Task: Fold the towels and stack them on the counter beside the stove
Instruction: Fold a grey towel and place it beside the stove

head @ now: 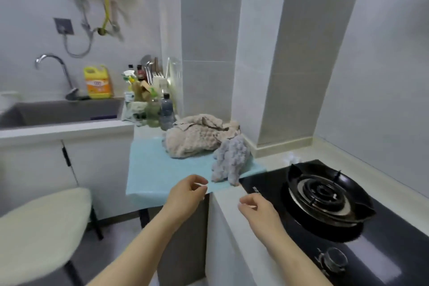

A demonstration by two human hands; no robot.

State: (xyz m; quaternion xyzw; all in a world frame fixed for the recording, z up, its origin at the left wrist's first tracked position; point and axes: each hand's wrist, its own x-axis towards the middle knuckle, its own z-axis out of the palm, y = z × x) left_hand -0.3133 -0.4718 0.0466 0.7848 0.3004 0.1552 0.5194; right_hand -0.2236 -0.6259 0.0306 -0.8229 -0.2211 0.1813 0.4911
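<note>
Head view, and I'm looking down over a kitchen corner. The light blue towel [157,169] is lying spread flat on the counter [224,206], just beside the stove [385,227], with its 9 o'clock side hanging over the counter edge. The beige towel [192,141] is sitting crumpled on the blue one's far part, towards 12 o'clock. The grey towel [232,160] is bunched up at the beige one's 4 o'clock, touching it and resting on the blue cloth's edge nearest the stove.

My left hand [185,193] is reaching in from 6 o'clock, fingers curled, thumb and forefinger pinching the near edge of the light blue towel. My right hand [257,209] is hovering at the left hand's 3 o'clock, over the bare white strip of counter, apart from all three towels. Its fingers are curled with thumb and forefinger close together, and I cannot tell whether anything is between them.

The burner [325,195] is sitting at 3 o'clock of the right hand, with a knob [334,260] at the burner's 6 o'clock. Out at 10 o'clock of the frame, the sink [60,111] is showing with its faucet [53,65], a yellow jug [98,83] beside it, and a cluster of bottles [166,109] between sink and towels. A cushioned stool [41,227] is standing at 8 o'clock.
</note>
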